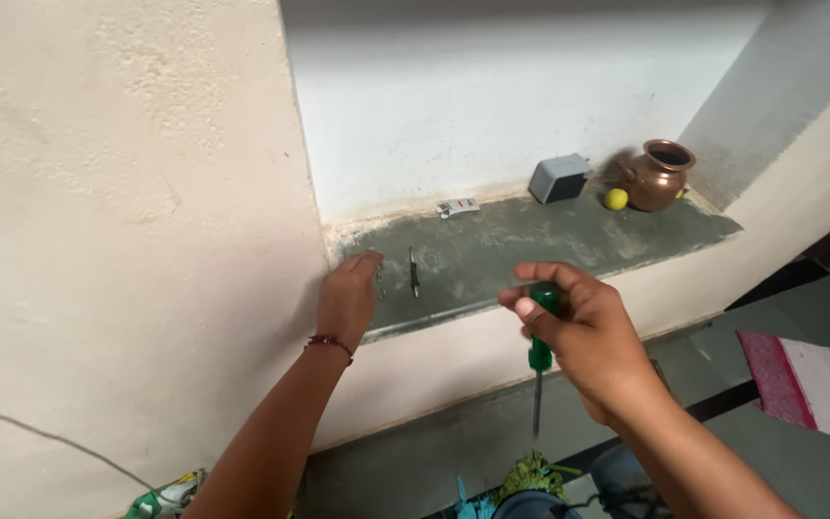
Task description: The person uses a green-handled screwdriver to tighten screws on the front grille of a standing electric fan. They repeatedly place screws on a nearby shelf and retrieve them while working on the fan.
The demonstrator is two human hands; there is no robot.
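Grip (583, 332) closed around green screwdriver (540, 351)

The screwdriver (540, 332) has a glossy green plastic handle and a dull metal shaft. The niche shelf (530, 252) is rough, matt grey cement; the pot (658, 176) is shiny copper-coloured metal; the wall (127, 221) is grainy plaster.

A screwdriver (539, 351) with a bright green handle sits just right of the frame's centre, held upright with the handle on top and its thin grey metal shaft pointing straight down toward the lower edge. Left of centre, small dark screws (380, 280) lie on the front part of a grey-green stone shelf (530, 250). Just to their right lies a slim dark metal rod (414, 272), pointing away toward the back wall.
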